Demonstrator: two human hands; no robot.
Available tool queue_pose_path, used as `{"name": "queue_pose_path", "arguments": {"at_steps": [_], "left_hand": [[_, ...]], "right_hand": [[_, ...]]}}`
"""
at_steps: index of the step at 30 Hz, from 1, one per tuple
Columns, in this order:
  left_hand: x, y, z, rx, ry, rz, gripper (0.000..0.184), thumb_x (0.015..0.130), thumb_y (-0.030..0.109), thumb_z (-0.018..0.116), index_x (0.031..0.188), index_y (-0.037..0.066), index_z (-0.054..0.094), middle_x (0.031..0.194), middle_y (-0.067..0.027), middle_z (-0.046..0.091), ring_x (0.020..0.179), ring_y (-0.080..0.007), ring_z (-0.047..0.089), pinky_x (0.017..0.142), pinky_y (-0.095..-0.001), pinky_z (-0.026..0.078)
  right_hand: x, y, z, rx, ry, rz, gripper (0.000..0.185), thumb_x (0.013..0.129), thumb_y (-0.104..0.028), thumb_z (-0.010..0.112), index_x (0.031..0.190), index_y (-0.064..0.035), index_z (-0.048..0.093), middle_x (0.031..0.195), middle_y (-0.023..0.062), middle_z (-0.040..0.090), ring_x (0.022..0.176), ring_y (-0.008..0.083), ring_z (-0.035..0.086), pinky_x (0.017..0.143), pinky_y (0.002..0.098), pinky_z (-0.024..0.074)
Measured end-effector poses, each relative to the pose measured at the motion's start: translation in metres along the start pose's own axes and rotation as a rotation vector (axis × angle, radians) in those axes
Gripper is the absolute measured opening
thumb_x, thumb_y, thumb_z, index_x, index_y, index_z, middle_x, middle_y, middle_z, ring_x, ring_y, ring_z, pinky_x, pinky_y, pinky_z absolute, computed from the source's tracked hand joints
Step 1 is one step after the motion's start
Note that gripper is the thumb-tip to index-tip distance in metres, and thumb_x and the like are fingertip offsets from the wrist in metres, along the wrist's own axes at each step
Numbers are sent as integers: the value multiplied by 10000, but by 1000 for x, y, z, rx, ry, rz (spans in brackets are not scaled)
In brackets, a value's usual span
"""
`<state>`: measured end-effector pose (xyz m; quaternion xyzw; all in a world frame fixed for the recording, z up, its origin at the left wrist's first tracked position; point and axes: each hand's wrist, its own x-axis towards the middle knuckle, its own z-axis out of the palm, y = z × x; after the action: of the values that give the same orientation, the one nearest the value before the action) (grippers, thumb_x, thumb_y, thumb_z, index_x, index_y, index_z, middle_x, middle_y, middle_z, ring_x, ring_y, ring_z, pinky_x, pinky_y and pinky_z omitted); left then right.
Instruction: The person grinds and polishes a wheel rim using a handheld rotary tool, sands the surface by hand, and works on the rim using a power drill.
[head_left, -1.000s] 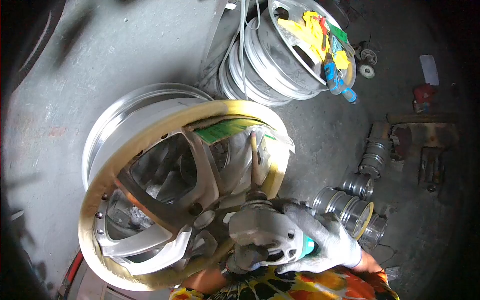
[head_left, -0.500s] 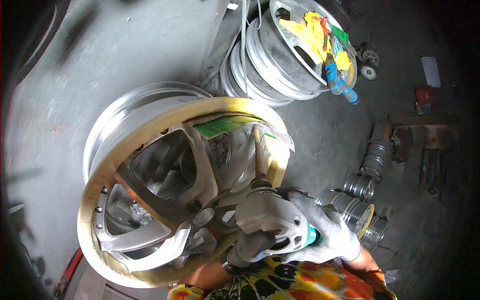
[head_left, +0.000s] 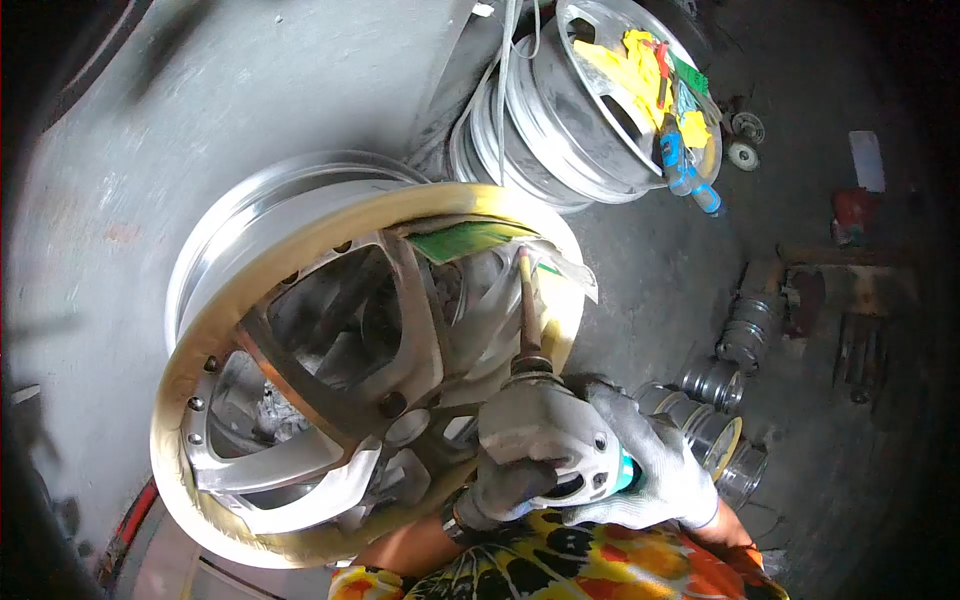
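Note:
A grey power tool (head_left: 535,425) with a long tapered bit (head_left: 528,305) is held in both gloved hands. My left hand (head_left: 505,490), in a dark grey glove, closes round the tool's near left side. The tool's right side, by its teal part, is gripped by my right hand (head_left: 650,465) in a light grey glove. The bit's tip lies over the upper right part of a spoked alloy wheel (head_left: 420,350), near the rim; contact is hard to tell. Yellowish masking tape (head_left: 290,250) covers the wheel's rim, and a green strip (head_left: 465,240) sits inside its top edge.
Stacked wheels (head_left: 560,120) stand beyond, topped by a yellow cloth (head_left: 635,70) and a blue-handled tool (head_left: 675,160). Cables hang beside them. Several smaller chrome wheels (head_left: 710,435) lie at right on the grey floor (head_left: 650,290). A red bar (head_left: 135,525) is at lower left.
The tool and its bit have shifted slightly right relative to the wheel, with both hands still on it. The stacked wheels appear slightly further right as the view shifts.

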<state>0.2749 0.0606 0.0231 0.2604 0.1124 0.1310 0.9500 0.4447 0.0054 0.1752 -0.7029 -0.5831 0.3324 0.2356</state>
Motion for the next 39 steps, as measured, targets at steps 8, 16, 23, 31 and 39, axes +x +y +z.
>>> {"name": "queue_pose_path", "arguments": {"at_steps": [8,16,23,31,39], "left_hand": [[6,5,2,13,-6,51,463,820,147,801,1257,61,677,1180,-85,728,1108,-253,694,1038,-405,515],[0,2,14,108,92,103,427,792,123,790,1208,80,705,1170,-83,734,1098,-243,701,1016,-398,519],[-1,29,65,768,-49,369,305,833,209,831,1106,97,755,1109,-77,740,1088,-266,708,1015,-388,517],[25,41,131,305,-160,-11,928,864,198,796,1585,2,247,1512,-159,425,1432,-261,398,1211,-413,293],[56,-39,125,300,-384,-214,882,903,70,766,1609,36,240,1481,-120,504,1361,-187,484,1130,-371,421]], "right_hand": [[-3,5,6,44,17,23,1021,718,-468,926,1443,99,485,1325,328,625,1047,450,725,843,430,615],[-18,12,5,105,-1,-11,1042,711,-451,938,1460,98,464,1344,336,609,1045,456,722,870,432,603],[-55,-11,-1,77,92,13,1074,666,-437,969,1453,63,438,1337,265,631,1143,419,693,963,450,574],[-112,23,18,223,601,184,1028,721,-201,941,1516,31,333,1387,202,598,1233,316,647,1030,411,533],[-119,93,-27,840,716,-4,664,772,-200,819,1332,37,551,1226,142,690,1062,240,708,972,367,547]]}}
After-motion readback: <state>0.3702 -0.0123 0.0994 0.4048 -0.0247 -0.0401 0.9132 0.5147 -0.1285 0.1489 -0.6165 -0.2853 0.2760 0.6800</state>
